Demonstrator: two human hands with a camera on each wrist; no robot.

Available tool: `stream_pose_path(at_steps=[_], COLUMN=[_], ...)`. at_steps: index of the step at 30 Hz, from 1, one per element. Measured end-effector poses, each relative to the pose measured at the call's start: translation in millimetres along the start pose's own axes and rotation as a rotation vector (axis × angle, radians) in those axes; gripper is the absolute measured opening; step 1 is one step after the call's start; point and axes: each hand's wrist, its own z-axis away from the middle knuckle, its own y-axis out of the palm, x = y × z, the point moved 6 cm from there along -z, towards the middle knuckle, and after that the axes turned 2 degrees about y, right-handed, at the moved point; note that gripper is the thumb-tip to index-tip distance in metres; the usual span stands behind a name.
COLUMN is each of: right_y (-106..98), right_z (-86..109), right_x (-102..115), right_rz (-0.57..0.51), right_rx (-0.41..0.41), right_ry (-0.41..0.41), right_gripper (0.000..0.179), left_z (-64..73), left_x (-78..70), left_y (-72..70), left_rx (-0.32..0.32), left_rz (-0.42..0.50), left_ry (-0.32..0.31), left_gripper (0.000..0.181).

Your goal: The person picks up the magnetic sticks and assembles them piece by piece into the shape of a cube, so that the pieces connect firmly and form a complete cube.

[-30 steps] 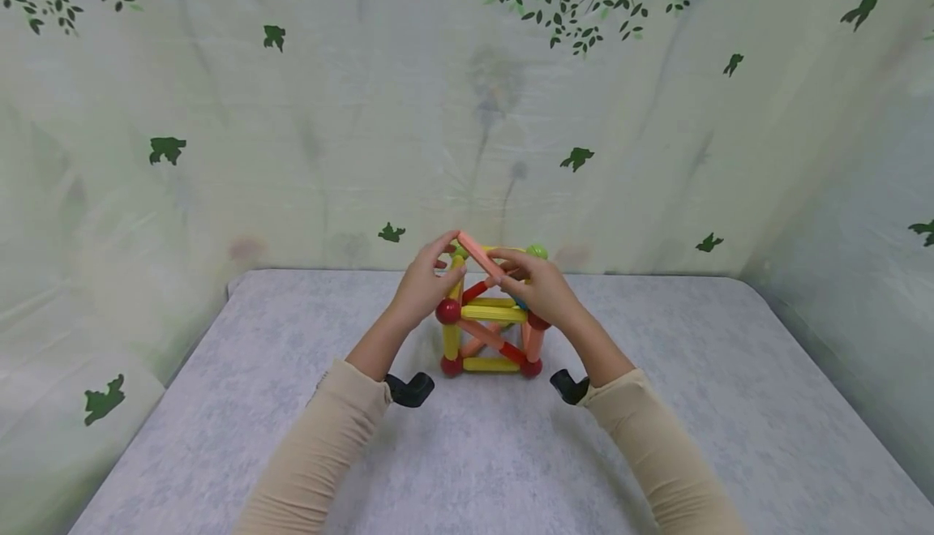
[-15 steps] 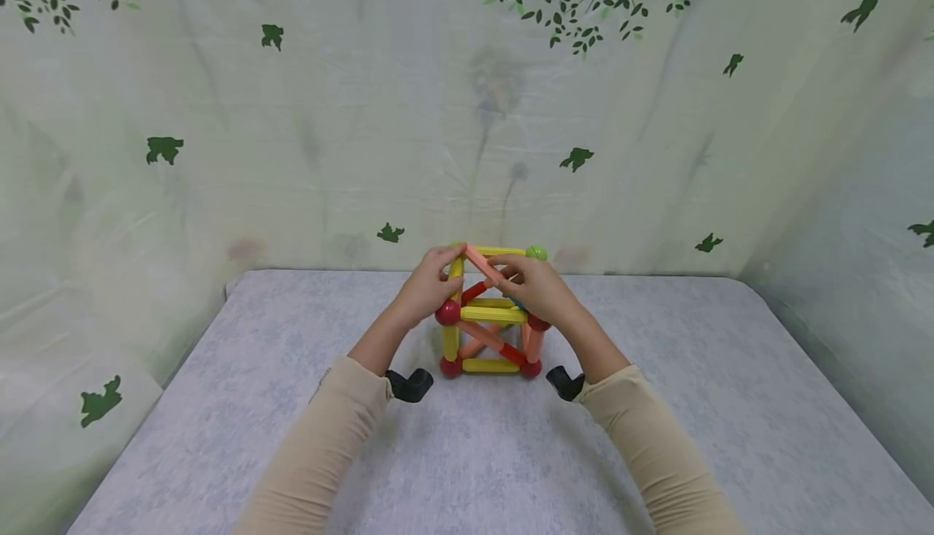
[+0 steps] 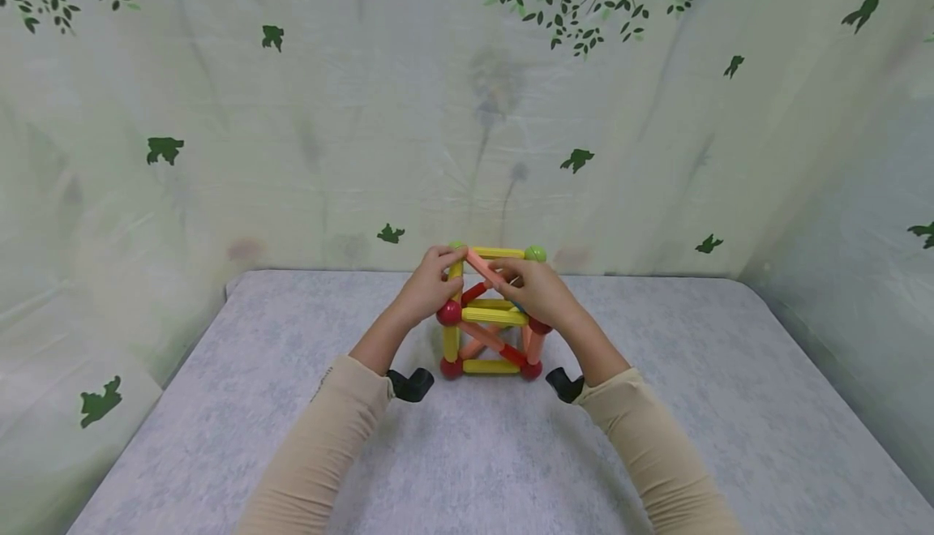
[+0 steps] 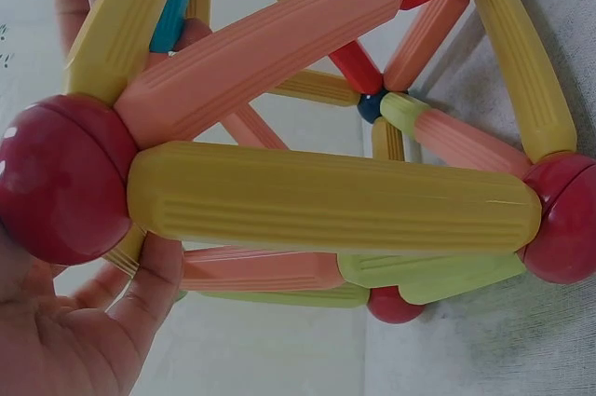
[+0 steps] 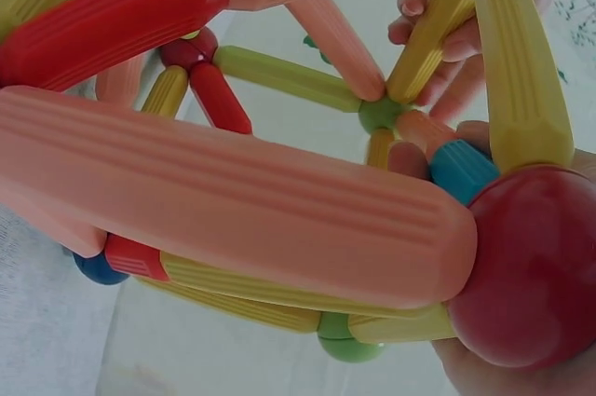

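A box-shaped frame of magnetic building sticks and balls (image 3: pixel 492 315) stands on the table. Across its top slants a pink stick (image 3: pixel 484 266), in line with a short blue stick (image 5: pixel 462 171) by the near right red ball (image 5: pixel 534 267). My right hand (image 3: pixel 541 288) pinches this pink and blue pair. At the top left edge, the fingers of my left hand (image 3: pixel 426 285) straddle a yellow stick (image 5: pixel 435 40), the index finger close to the pink stick's far end. Near the left thumb is another red ball (image 4: pixel 65 180). The far left green ball (image 5: pixel 380 114) meets several sticks.
A grey-blue table (image 3: pixel 467 454) extends around the frame. Behind it hangs a pale curtain (image 3: pixel 328 113) printed with leaves. Dark wrist cameras (image 3: pixel 412 386) sit under both wrists. Beige sleeves (image 3: pixel 321 438) cover the forearms.
The pink stick's raised far end has come down onto the frame's far left corner. My left hand has lowered with it and moved slightly right; my right hand has hardly shifted.
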Motion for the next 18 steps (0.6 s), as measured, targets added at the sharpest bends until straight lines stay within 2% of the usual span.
stream_pose_path(at_steps=[4,12,15,18], right_y=[0,-1,-9,-26], right_z=[-0.2,-2.1,1.7,12.5], right_x=[0,-5,-5,-4], right_rz=[0.015,-0.009,-0.022,-0.011], right_rx=[0.005,0.003,-0.035,-0.117], right_ry=[-0.005,0.052,0.033,-0.037], right_gripper=[0.031,0.038,0.046,0.049], left_z=[-0.3,1.0,3.7,11.1], left_x=[-0.1,2.6,4.3,5.1], left_y=[0.5,-2.2,-6.7,-17.4], left_rx=[0.006,0.008,-0.008,-0.039], left_rz=[0.002,0.046,0.029,-0.033], left_ry=[0.002,0.014,0.027,0.059], left_gripper=[0.044,0.044,0.045,0.048])
